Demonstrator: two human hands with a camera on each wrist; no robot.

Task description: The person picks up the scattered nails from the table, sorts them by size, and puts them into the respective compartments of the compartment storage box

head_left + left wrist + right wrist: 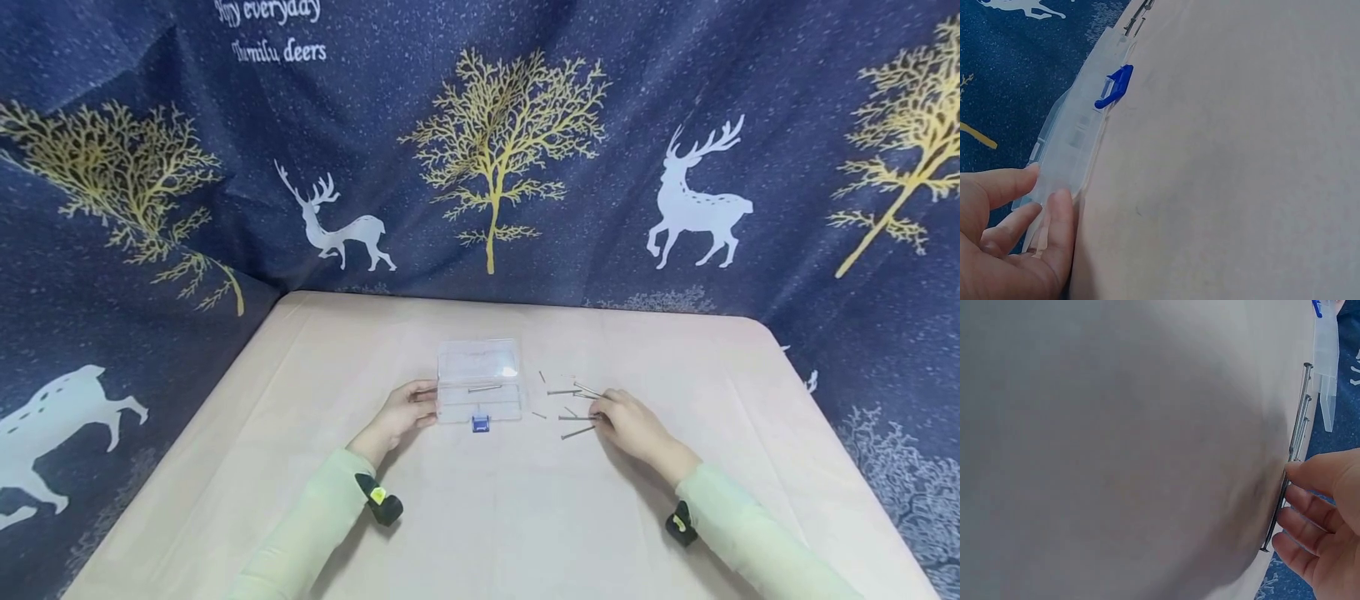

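Note:
A clear plastic compartment box (480, 406) stands with its lid (477, 360) raised. One nail (484, 388) lies inside, and a blue latch (481, 424) hangs at the front. My left hand (406, 413) grips the box's left end, with thumb and fingers around the edge in the left wrist view. Right of the box, several metal nails (576, 434) of different lengths lie scattered. My right hand (630, 427) is over their right ends. In the right wrist view its thumb and fingertips pinch a long nail (1274, 519) close to the table; part of it is hidden.
A pale cloth covers the table (495, 517). Behind it hangs a dark blue curtain (555, 250) printed with trees and deer. Small short nails (540, 415) lie between the box and the longer ones. Each wrist wears a black camera strap (382, 505).

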